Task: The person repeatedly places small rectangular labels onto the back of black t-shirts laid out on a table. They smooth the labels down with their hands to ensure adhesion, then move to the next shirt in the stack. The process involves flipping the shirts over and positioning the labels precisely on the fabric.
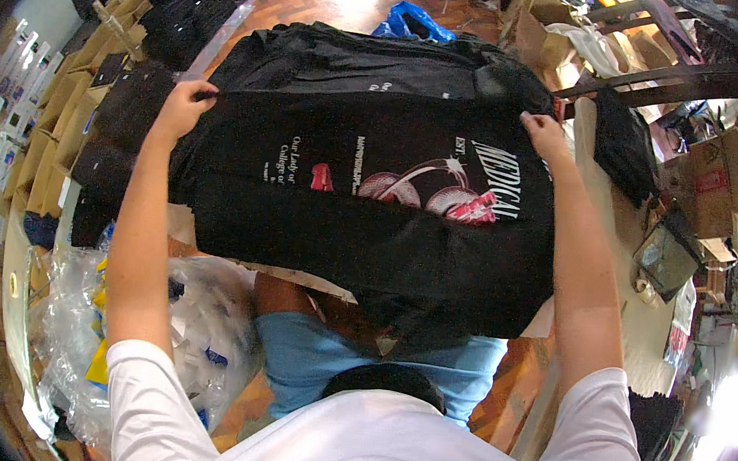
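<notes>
A black printed garment [261,226] lies spread in front of me, its near part folded over a white, pink and red print. My left hand [187,103] pinches the garment's far left corner. At the far right corner, my right hand [546,136] has its fingers closed on the cloth's edge. The near edge droops towards my lap. More black garments [333,58] are heaped beneath and beyond it, some with small white lettering.
Clear plastic bags [203,328] holding scraps stand at the lower left. Stacks of black cloth [190,9] and cardboard compartments [47,149] line the left side. A blue plastic bag [414,23] lies beyond the heap. Cardboard boxes [715,179] and a black bag [624,146] are at right.
</notes>
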### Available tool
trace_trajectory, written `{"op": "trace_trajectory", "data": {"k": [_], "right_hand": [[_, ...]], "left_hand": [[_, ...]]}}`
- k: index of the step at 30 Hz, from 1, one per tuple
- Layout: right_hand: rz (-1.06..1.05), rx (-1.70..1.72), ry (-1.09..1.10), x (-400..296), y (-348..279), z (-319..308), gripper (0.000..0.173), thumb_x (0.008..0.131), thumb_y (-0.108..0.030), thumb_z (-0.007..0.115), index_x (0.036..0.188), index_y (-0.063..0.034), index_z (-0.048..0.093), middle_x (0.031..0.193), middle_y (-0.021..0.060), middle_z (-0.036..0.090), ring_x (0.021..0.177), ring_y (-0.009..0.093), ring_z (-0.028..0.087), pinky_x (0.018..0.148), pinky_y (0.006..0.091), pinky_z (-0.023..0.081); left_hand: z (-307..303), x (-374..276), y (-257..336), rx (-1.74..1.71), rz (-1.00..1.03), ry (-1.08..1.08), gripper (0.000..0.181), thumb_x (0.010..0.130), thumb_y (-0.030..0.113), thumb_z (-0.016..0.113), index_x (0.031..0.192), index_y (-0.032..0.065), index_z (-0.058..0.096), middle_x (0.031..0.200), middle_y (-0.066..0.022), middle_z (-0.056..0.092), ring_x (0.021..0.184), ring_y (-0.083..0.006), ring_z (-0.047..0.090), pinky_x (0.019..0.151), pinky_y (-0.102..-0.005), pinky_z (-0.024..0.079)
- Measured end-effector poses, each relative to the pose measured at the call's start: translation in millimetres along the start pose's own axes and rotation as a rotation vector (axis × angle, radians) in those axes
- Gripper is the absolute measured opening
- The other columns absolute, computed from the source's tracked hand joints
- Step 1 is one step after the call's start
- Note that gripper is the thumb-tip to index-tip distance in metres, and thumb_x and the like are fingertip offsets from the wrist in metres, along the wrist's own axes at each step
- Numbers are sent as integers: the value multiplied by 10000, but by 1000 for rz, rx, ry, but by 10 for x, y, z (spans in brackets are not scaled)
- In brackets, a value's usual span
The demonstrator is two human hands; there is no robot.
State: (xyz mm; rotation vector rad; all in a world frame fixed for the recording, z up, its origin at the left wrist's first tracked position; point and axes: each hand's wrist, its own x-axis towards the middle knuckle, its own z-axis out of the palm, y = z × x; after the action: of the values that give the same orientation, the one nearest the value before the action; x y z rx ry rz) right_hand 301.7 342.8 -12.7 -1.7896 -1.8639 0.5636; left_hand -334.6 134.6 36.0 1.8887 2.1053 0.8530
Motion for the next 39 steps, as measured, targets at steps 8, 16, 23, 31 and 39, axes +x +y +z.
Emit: {"op": "trace_trajectory", "data": {"k": [8,16,23,31,39], "right_hand": [[-14,536,-149,-1060,-394,-1150,196,880,-238,686,924,-48,659,721,-1,589,652,89,557,641,255,479],[79,132,-338,-2573,191,-1086,331,890,-309,664,1003,2,644,884,70,659,858,193,635,788,315,499],[354,298,264,-2211,688,-141,503,857,-337,709,1115,85,619,1028,191,673,950,261,639,866,345,481],[175,1050,659,-1861,558,-185,231,804,-135,785,763,-13,594,1010,149,693,919,183,607,926,304,429],[334,354,666,-1393,635,-178,389,815,-327,775,822,33,629,776,122,643,726,246,586,716,380,474]], "left_hand": [[-462,-719,310,-525,-466,-141,322,907,148,596,1227,122,622,1098,15,621,879,-108,580,784,-257,447],[-458,-1477,147,-914,-569,-529,219,775,211,646,913,42,658,899,-70,663,883,-206,652,839,-341,509],[-35,-1212,-294,-820,-548,-284,339,907,375,549,1001,70,662,952,-1,650,910,-155,603,844,-335,468],[94,-962,-24,-673,-553,-102,280,889,133,657,1153,39,660,1092,-64,659,1005,-166,601,902,-311,449],[-56,-450,408,-227,-584,-88,241,879,241,693,1036,59,708,888,8,675,745,-172,617,674,-319,460]]}}
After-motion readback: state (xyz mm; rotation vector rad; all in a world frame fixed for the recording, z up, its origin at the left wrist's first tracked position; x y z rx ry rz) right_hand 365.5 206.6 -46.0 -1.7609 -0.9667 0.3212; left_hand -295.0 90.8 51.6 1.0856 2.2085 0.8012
